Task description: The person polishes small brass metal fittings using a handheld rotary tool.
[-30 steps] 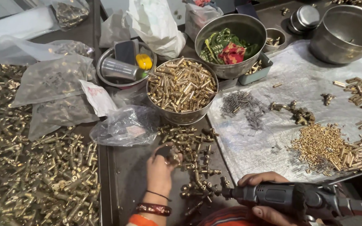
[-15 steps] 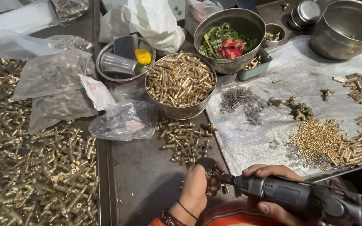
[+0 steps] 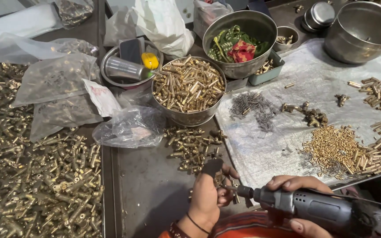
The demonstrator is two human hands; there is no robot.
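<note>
Centrally, the left hand (image 3: 206, 198) pinches a small brass fitting (image 3: 224, 187) between thumb and fingertips, fingers closed on it, with a dark cover on the raised forefinger. Just to the right of that pinch, the nose of a grey handheld rotary tool (image 3: 314, 207) meets the fitting; the right hand (image 3: 298, 194) is wrapped tight round the tool's barrel. Judged from this contact, the step in hand is the dressing or deburring of one fitting at the tool tip. Immediately beyond the grip lies a loose heap of like brass fittings (image 3: 192, 145) on the dark tray (image 3: 151, 194); farther out stands a steel bowl of brass tubes (image 3: 188, 88). Left of the grip spread a large pile of brass parts (image 3: 36, 176) and clear plastic bags (image 3: 131, 128). Right of it, a pale sheet (image 3: 278, 150) carries small brass pieces (image 3: 331, 147) and dark steel pins (image 3: 252, 105). The next move probably calls for a steady pinch and slight turning of the fitting, fingertips kept clear of the spinning tip.
</note>
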